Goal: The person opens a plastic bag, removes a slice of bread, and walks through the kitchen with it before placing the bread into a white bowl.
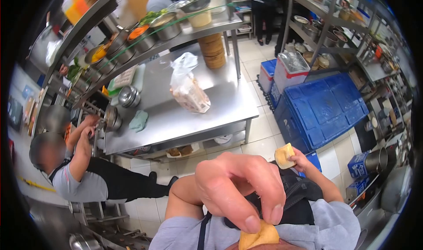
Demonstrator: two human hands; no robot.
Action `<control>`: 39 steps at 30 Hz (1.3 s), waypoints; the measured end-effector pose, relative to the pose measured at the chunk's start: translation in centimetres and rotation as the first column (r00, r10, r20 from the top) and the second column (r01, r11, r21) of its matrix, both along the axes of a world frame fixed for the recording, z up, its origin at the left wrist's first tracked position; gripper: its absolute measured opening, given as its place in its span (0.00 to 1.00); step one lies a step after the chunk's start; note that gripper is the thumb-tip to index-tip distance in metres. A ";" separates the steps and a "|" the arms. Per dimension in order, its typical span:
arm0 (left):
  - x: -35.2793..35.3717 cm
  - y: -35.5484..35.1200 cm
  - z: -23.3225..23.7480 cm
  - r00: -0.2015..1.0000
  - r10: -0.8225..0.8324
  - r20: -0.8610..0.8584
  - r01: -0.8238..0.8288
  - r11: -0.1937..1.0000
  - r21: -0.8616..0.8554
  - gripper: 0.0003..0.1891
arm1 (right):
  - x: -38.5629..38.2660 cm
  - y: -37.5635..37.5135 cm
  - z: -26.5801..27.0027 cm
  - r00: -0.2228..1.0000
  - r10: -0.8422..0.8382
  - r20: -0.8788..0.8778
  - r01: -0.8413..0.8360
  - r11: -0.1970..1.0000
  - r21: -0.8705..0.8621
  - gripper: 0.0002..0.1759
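Large and close to the camera, my left hand (240, 179) is closed, thumb and finger pinching a yellow piece of bread (260, 236) at the bottom edge, close to my face. Part of that piece is cut off by the frame and covered by the fingertips. Out to the right, my right hand (302, 160) is closed around a thicker chunk of bread (284, 156), pale inside with a yellow-brown crust. This chunk is held up in front of my dark apron (304, 190), above the floor.
A steel table (154, 89) stands ahead, bearing a plastic bag (190, 91), a green cloth (139, 121) and bamboo steamers (212, 52). Pots line the shelf (189, 33) above. A co-worker (83, 170) stands left. A big blue crate (324, 107) sits right, beside lidded boxes (291, 69).
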State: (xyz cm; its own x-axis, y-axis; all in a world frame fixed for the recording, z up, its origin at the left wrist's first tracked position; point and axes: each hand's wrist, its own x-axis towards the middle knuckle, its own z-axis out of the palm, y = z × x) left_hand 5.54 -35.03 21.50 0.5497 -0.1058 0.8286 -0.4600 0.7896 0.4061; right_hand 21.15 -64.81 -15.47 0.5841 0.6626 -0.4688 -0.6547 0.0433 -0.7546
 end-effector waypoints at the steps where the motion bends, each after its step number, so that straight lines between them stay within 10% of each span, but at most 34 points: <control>1: 0.9 -0.3 0.0 1.000 -0.011 -0.005 0.011 1.000 0.009 0.05 | 0.0 -0.5 -0.1 1.000 -0.016 -0.003 0.016 1.000 -0.003 0.37; 10: 11.9 -6.1 1.7 0.998 0.055 0.036 -0.055 0.998 -0.015 0.05 | 9.6 -3.3 -3.2 1.000 -0.027 -0.011 0.027 0.999 -0.020 0.36; 14: 19.9 -7.3 2.4 0.973 -0.006 0.231 -0.060 0.959 0.277 0.03 | 16.8 -4.8 -3.2 0.996 -0.081 0.040 0.077 0.994 0.077 0.36; 19: 28.2 -6.4 -8.4 0.813 0.555 -0.174 -0.462 0.798 0.386 0.09 | 23.7 -8.5 -4.2 0.981 -0.179 0.068 0.170 0.978 0.118 0.38; 24: 29.1 -3.2 -24.6 0.262 0.752 -0.604 -0.133 0.648 0.750 0.08 | 26.2 -9.7 -5.0 0.977 -0.204 -0.068 0.212 0.965 0.154 0.38; 27: 27.8 -3.7 -28.8 0.114 0.684 -0.721 -0.008 0.726 0.687 0.13 | 27.3 -9.3 -5.0 0.982 -0.166 -0.093 0.179 0.970 0.162 0.38; 34: 31.8 -6.2 -29.6 0.183 0.668 -0.721 0.180 0.699 0.692 0.37 | 32.0 -2.2 1.1 1.000 0.009 -0.005 -0.007 0.974 0.225 0.40; 39: 35.5 -6.4 -28.8 0.207 0.522 -0.827 0.074 0.835 0.545 0.43 | 31.8 5.6 6.0 0.900 0.136 0.415 -0.232 0.954 0.189 0.42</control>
State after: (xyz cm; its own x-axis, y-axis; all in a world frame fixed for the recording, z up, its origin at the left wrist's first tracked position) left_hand 41.05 -41.45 -7.25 0.9143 0.0545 -0.4013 0.3592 0.3485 0.8657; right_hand 52.90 -59.22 -9.49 0.5454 0.8367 -0.0500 -0.3200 0.1527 -0.9350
